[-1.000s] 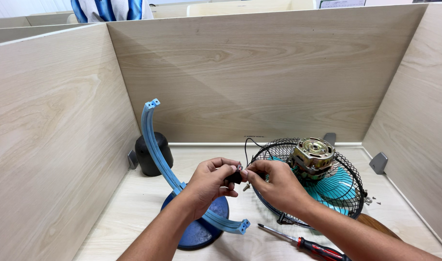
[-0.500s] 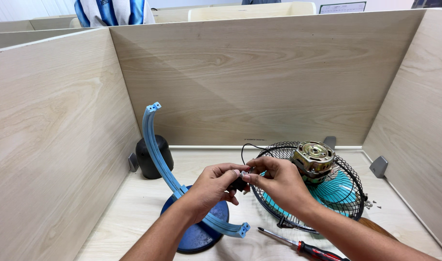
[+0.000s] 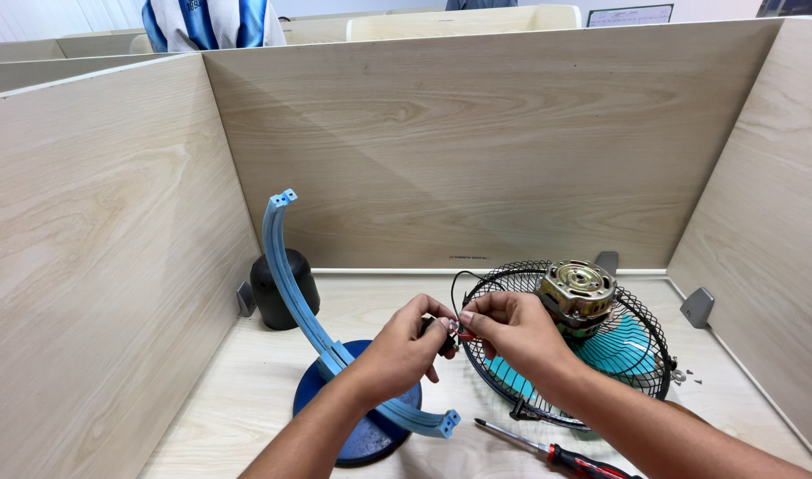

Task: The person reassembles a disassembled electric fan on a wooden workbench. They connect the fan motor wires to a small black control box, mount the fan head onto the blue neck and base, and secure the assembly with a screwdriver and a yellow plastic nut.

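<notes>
My left hand (image 3: 408, 348) and my right hand (image 3: 509, 333) meet above the desk, pinching a small dark part with thin wires (image 3: 451, 326) between their fingertips. A black wire (image 3: 457, 286) loops up from it toward the fan motor (image 3: 577, 290). The brass-coloured motor sits on a black wire fan grille (image 3: 636, 348) with teal blades (image 3: 620, 349) beneath. Under my left hand stands a dark blue round fan base (image 3: 367, 433) with a light blue curved bracket (image 3: 289, 270) rising from it.
A red and black screwdriver (image 3: 557, 457) lies at the desk's front edge. A black rounded housing (image 3: 277, 288) stands at the back left corner. Small screws (image 3: 681, 377) lie right of the grille. Wooden partition walls (image 3: 477, 142) enclose the desk on three sides.
The hands stay together on the small part, with only slight finger shifts. The view has tilted a little.
</notes>
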